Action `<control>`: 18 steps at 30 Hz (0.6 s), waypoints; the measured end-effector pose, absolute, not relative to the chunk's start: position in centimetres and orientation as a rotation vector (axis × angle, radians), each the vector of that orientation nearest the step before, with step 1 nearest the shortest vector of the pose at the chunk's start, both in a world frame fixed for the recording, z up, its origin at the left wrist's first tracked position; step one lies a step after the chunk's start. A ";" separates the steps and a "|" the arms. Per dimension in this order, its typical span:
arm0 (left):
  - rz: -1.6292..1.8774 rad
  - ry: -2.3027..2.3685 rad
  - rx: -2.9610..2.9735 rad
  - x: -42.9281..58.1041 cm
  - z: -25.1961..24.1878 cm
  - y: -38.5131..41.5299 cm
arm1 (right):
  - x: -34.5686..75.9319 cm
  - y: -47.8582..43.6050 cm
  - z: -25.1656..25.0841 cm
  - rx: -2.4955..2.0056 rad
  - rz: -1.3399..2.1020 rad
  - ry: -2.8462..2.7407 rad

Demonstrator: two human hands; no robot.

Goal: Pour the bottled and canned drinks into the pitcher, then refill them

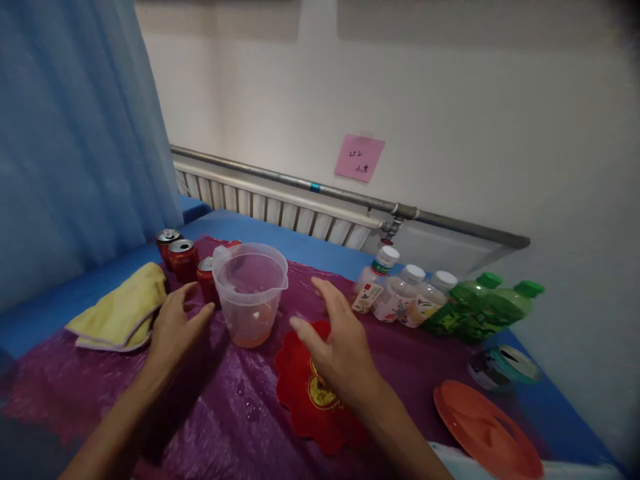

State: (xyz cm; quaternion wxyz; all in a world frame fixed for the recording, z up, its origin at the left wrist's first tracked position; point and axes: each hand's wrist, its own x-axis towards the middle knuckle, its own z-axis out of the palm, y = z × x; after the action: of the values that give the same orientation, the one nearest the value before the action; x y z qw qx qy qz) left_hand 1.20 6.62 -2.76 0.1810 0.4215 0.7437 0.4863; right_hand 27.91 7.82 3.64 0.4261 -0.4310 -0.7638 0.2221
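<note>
A translucent plastic measuring jug (250, 293) stands upright on a purple plastic sheet (225, 407), with a little orange-tinted liquid at its bottom. To the left of the jug is my left hand (177, 323), its thumb and fingers apart and holding nothing. My right hand (343, 340) hovers over a red scalloped mat (300, 393) with a gold design, fingers spread and empty. Neither hand appears to touch the jug. Part of the mat is hidden under my right hand and forearm. Close behind my left hand stands a red can (206, 283), partly covered by the jug.
Two more red cans (183, 260) and a folded yellow cloth (123, 307) lie to the left. Along the right stand white-capped bottles (400, 297), green bottles (480, 307), a can on its side (503, 368) and an orange-red plastic lid (485, 427). A radiator (273, 207) runs along the wall behind.
</note>
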 end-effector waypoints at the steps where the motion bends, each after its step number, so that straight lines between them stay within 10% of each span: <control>1: 1.359 2.024 1.186 1.6 -2.4 6.0 | 27.1 8.6 3.8 -1.079 0.641 -1.863; 18: 1.466 1.302 1.134 6.0 0.2 4.7 | 25.0 8.8 4.0 -0.920 0.906 -1.706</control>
State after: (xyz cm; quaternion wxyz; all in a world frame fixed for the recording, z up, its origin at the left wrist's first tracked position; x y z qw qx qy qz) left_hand 5.96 4.68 0.16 0.4244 0.4534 0.5203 0.5862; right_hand 24.99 8.82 3.97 0.4804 -0.3771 -0.6993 0.3715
